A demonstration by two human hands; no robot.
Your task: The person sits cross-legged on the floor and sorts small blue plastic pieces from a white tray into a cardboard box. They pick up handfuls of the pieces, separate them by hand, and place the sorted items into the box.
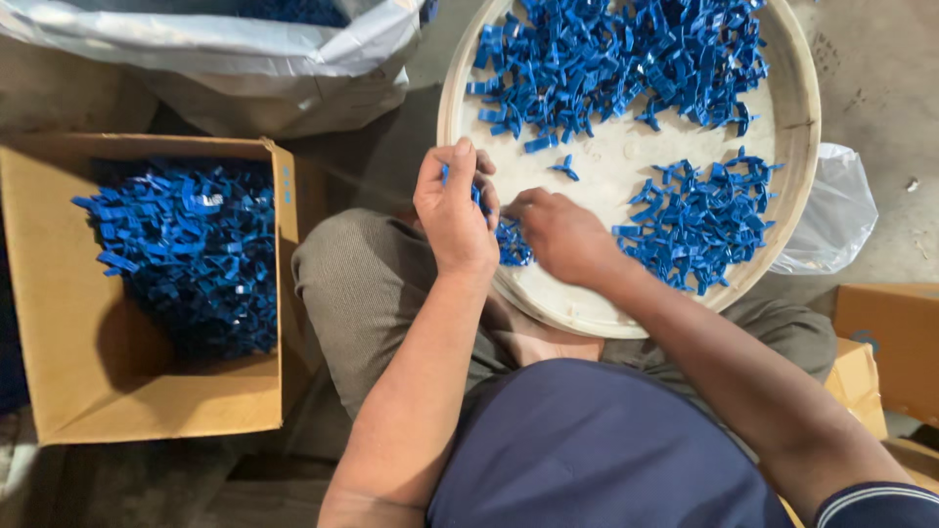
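A round pale tray (797,147) rests on the seated person's lap and holds small blue plastic clips in separate lots: a big heap (616,59) across its far side, a smaller pile (694,220) at the right, one stray clip (564,168) on bare tray between them, and a small cluster (511,242) at the near rim under the hands. To the left, an open cardboard box (59,293) stands on the floor, with a mound of the same blue clips (186,254) filling its far part. Beyond it a grey plastic sack (225,49) lies open, blue showing inside at the top edge. A clear bag (831,215) pokes out from beneath the tray's right side

The left hand (452,210) is raised over the tray's near rim, back towards the camera, fingers curled around a few blue clips (476,196) that peep out beside the thumb. The right hand (562,235) lies low, knuckles up, fingertips meeting the left; what it pinches is hidden. Both forearms reach forward from the body

The held clips are too covered to tell their long axis or heading
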